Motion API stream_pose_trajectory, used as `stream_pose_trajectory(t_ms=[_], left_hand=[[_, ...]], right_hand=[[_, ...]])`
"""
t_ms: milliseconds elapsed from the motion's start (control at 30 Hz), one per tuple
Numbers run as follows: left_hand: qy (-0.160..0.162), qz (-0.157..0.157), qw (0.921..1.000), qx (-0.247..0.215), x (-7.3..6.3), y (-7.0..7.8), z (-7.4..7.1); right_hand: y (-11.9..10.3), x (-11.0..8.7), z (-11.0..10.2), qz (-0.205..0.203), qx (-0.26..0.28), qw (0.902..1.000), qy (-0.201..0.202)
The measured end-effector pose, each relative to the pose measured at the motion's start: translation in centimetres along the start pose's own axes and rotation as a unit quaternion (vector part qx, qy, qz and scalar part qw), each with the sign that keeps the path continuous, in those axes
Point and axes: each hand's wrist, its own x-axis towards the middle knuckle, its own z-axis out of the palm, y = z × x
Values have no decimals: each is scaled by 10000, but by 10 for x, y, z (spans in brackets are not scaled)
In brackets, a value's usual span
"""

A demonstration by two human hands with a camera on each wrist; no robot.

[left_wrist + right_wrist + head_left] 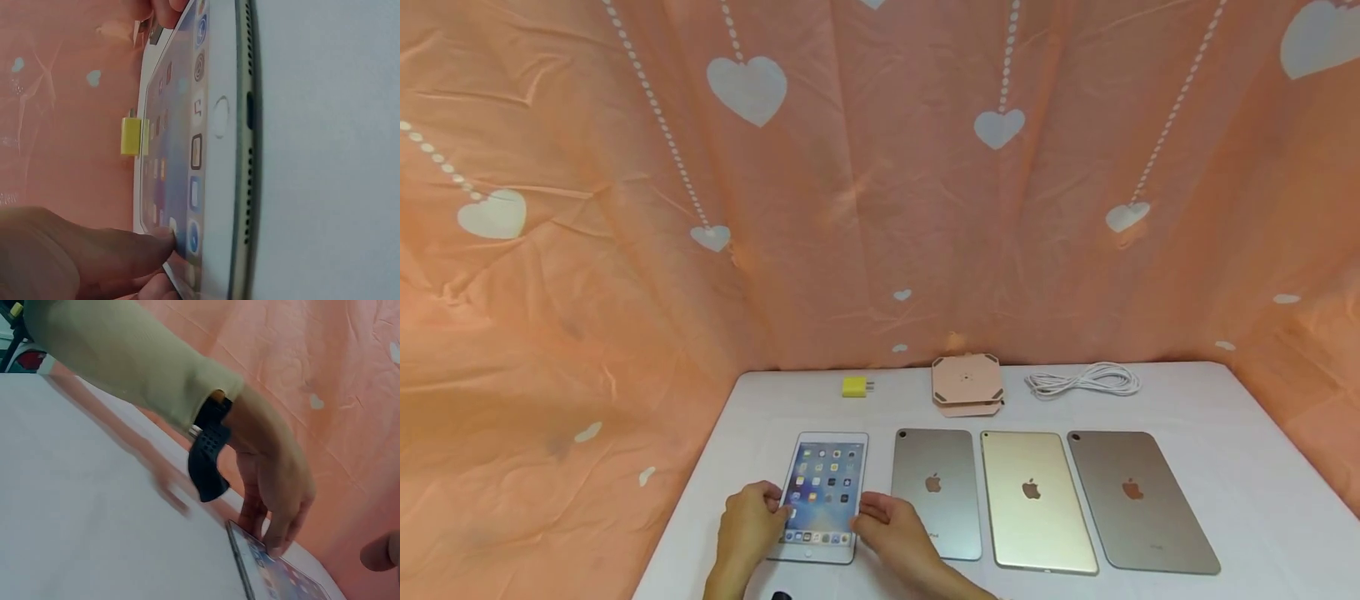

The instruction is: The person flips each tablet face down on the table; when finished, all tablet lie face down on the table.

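Note:
A white-fronted tablet (pixel 824 492) with a lit home screen lies face up, low on the white table. My left hand (pixel 749 521) pinches its left edge, thumb over the screen and fingers at the side; the left wrist view shows this thumb (pixel 137 247) close up. At the opposite edge my right hand (pixel 898 533) grips the tablet between thumb and fingers. The tablet's bottom edge, with its port (pixel 250 109) and speaker holes, faces the left wrist camera. In the right wrist view the left hand (pixel 275 481) wears a black strap below a light sleeve.
Right of the held tablet, a silver tablet (pixel 936 517), a gold tablet (pixel 1037 521) and a grey tablet (pixel 1142 521) lie back up. Behind are a yellow charger plug (pixel 853 387), a folded pink stand (pixel 967 379) and a coiled white cable (pixel 1084 381), before an orange curtain (pixel 850 208).

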Motion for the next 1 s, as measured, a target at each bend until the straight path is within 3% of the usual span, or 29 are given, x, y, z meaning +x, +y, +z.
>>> stream_pose_trajectory(t_ms=[233, 500, 867, 933, 1000], left_hand=[[53, -138, 9992, -371, 0, -5, 0], [39, -142, 9988, -462, -2, -6, -1], [-170, -44, 9981, -586, -4, -10, -1], [-404, 70, 9959, -809, -5, -11, 0], [-823, 130, 9888, -1240, -7, -11, 1]], right_hand=[[0, -4, 11, 84, 210, 9995, 202], [-9, -6, 24, 470, 1130, 9867, 1073], [-9, -4, 12, 525, 2509, 9659, 354], [-7, -3, 9, 483, 2575, 9650, 133], [-4, -2, 8, 389, 2556, 9659, -97]])
